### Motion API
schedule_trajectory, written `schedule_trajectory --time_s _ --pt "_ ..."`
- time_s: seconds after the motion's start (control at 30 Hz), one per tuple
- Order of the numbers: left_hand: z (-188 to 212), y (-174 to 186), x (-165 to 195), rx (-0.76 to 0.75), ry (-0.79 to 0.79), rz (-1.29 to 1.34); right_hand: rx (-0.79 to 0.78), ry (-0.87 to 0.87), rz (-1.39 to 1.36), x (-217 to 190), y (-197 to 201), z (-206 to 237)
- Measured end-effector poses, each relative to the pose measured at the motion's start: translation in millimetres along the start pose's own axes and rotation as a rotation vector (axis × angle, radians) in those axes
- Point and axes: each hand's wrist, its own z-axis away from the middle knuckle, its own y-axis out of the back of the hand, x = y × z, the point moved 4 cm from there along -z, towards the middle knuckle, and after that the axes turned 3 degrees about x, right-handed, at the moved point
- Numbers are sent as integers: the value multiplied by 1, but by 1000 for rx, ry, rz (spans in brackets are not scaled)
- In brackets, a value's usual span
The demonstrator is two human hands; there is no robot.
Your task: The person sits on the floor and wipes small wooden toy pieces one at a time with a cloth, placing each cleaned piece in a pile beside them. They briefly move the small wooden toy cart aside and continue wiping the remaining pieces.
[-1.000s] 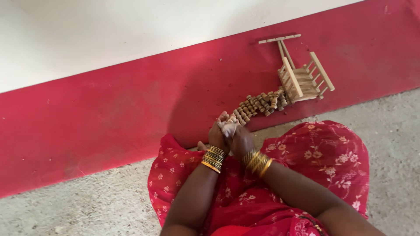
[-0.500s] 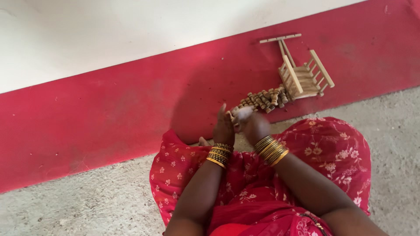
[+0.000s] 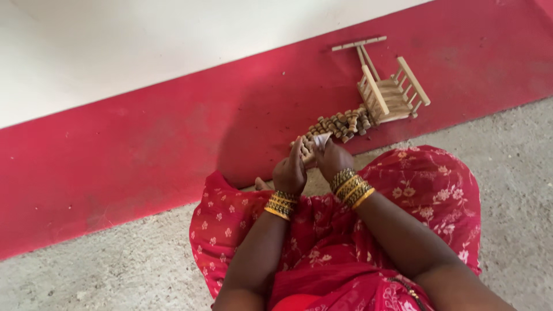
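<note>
My left hand (image 3: 290, 170) and my right hand (image 3: 332, 158) meet just above my knees, both wrists ringed with gold bangles. Between the fingers sits a small pale scrap, like folded sandpaper or cloth (image 3: 320, 140), and a little wooden piece (image 3: 307, 151), pressed together. Just beyond my fingertips lies a heap of small turned wooden pieces (image 3: 340, 123) on the floor. Past the heap stands a miniature wooden swing-like frame (image 3: 391, 92), tipped on its side against the red band.
A red painted band (image 3: 144, 144) runs along the base of a white wall (image 3: 144, 46). Rough grey concrete floor (image 3: 115, 265) lies at the left and right of my red flowered garment (image 3: 426, 190).
Both hands have shifted slightly forward toward the heap of wooden pieces, and the fingers have turned around the small piece. The wooden frame has not moved.
</note>
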Motion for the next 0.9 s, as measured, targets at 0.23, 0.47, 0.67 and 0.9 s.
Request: schedule_trajectory --time_s 0.23,0.47,0.67,0.9 --pt "4 -4 -2 -34 21 -18 -16 167 270 26 -18 -8" --pt "13 -36 -62 -108 659 266 -247 588 1299 82 7 -94" --pt "26 -71 -82 -236 1135 651 201 -244 65 137 80 -121" --pt "50 -99 -101 -315 1235 418 139 -189 191 137 58 -146"
